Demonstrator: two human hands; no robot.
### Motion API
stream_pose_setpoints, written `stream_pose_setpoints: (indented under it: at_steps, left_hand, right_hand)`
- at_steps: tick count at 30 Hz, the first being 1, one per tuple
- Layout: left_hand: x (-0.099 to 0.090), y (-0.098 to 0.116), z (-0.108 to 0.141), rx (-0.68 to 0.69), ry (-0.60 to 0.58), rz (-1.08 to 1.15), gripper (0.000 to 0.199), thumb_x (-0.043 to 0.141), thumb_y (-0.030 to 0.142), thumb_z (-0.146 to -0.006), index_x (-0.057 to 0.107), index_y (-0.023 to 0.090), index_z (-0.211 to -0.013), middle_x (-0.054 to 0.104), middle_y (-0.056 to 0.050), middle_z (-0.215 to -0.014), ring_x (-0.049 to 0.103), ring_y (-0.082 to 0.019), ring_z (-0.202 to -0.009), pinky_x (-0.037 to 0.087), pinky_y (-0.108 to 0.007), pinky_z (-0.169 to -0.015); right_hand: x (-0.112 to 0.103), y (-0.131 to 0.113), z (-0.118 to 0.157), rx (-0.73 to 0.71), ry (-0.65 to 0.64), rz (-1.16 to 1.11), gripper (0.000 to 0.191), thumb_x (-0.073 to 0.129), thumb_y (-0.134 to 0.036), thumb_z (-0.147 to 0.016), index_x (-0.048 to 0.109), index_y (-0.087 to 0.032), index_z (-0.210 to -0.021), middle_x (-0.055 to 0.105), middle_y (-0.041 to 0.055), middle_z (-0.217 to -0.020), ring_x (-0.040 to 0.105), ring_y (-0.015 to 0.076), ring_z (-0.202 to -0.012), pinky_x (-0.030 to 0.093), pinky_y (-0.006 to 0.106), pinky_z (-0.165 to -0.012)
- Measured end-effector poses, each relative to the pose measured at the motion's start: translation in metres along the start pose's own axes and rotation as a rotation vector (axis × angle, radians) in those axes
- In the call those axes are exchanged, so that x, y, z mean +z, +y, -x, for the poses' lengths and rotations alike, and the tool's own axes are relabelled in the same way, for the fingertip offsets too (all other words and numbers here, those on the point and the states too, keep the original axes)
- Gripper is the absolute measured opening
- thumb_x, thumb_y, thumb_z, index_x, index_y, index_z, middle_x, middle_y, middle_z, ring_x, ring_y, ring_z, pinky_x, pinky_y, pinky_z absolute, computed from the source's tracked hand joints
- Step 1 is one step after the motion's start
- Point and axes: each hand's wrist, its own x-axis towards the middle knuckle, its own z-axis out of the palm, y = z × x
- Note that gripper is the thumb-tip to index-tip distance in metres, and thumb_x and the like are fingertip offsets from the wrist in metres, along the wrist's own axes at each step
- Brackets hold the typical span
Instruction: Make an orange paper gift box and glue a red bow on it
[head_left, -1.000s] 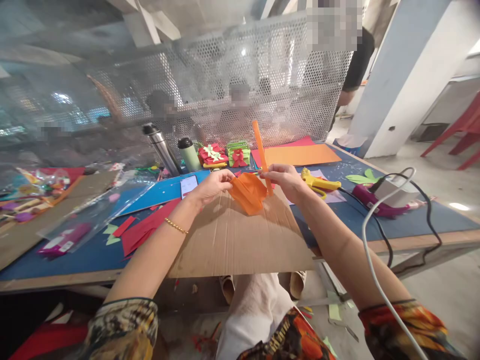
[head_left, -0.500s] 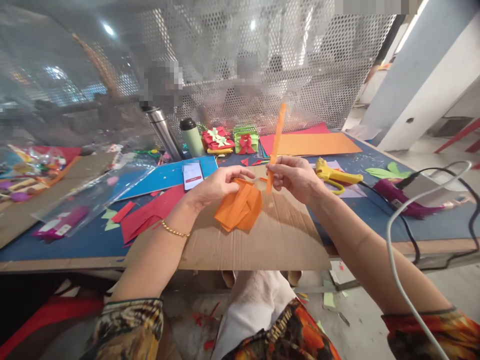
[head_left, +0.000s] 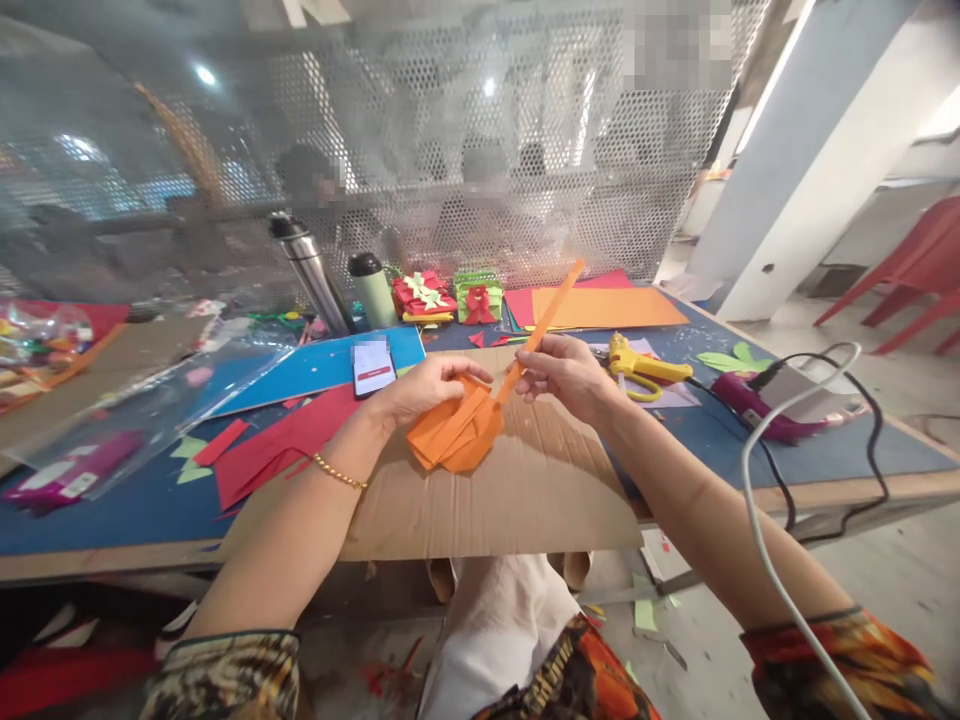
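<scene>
A folded orange paper piece (head_left: 457, 430) is held above a brown cardboard sheet (head_left: 487, 515). My left hand (head_left: 435, 385) grips its upper left edge, fingers closed on it. Between the thumb and fingers of my right hand (head_left: 562, 372) is a long narrow orange paper strip (head_left: 555, 305), slanting up to the right. The strip's lower end meets the right side of the folded piece; whether they are joined cannot be told.
Behind the cardboard stand a steel bottle (head_left: 315, 270), a green bottle (head_left: 373, 290) and small paper boxes (head_left: 478, 298). A phone (head_left: 373, 367) lies left, near red paper (head_left: 277, 440). On the right are a yellow glue gun (head_left: 645, 365), a purple device (head_left: 757, 405) and cables (head_left: 757, 520).
My right hand has brought the strip down against the folded orange piece, and the strip now tilts right instead of standing nearly upright. The camera view has shifted slightly.
</scene>
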Motion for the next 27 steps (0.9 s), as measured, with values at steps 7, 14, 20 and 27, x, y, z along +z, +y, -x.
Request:
stream_pose_setpoints:
  at_steps: [7, 14, 20, 27]
  left_hand:
    - [-0.001, 0.0, 0.003, -0.082, -0.126, 0.162, 0.046, 0.061, 0.013, -0.062, 0.083, 0.019, -0.102, 0.081, -0.005, -0.109, 0.071, -0.017, -0.086, 0.056, -0.029, -0.078]
    - [-0.007, -0.008, 0.0, -0.029, -0.209, 0.085, 0.045, 0.062, 0.013, -0.066, 0.085, 0.021, -0.103, 0.082, -0.006, -0.109, 0.071, -0.019, -0.093, 0.055, -0.029, -0.082]
    - [-0.008, -0.008, 0.0, 0.035, -0.232, 0.063, 0.04, 0.064, 0.015, -0.069, 0.086, 0.022, -0.103, 0.082, -0.007, -0.114, 0.072, -0.024, -0.107, 0.054, -0.035, -0.096]
    - [-0.014, -0.004, 0.003, 0.042, -0.256, 0.086, 0.019, 0.08, 0.03, -0.072, 0.086, 0.018, -0.086, 0.083, -0.012, -0.093, 0.075, -0.025, -0.092, 0.057, -0.032, -0.079]
  right_hand:
    - [0.001, -0.001, -0.003, -0.114, 0.119, 0.167, 0.023, 0.07, -0.04, -0.067, 0.065, -0.02, -0.077, 0.069, 0.0012, -0.066, 0.052, 0.0103, -0.048, 0.043, 0.026, -0.048]
    - [-0.003, 0.002, 0.0, -0.289, 0.22, 0.6, 0.019, 0.054, -0.03, -0.073, 0.068, -0.023, -0.084, 0.068, 0.002, -0.072, 0.063, 0.0194, -0.07, 0.048, 0.033, -0.071]
    - [-0.007, 0.01, -0.001, -0.458, 0.045, 0.817, 0.015, 0.05, -0.022, -0.078, 0.062, -0.024, -0.088, 0.071, 0.0056, -0.088, 0.064, 0.0191, -0.075, 0.046, 0.032, -0.074]
    - [-0.006, -0.002, 0.008, -0.511, -0.217, 0.912, 0.015, 0.057, -0.031, -0.083, 0.068, -0.021, -0.086, 0.064, 0.0038, -0.08, 0.054, 0.0183, -0.074, 0.042, 0.032, -0.074]
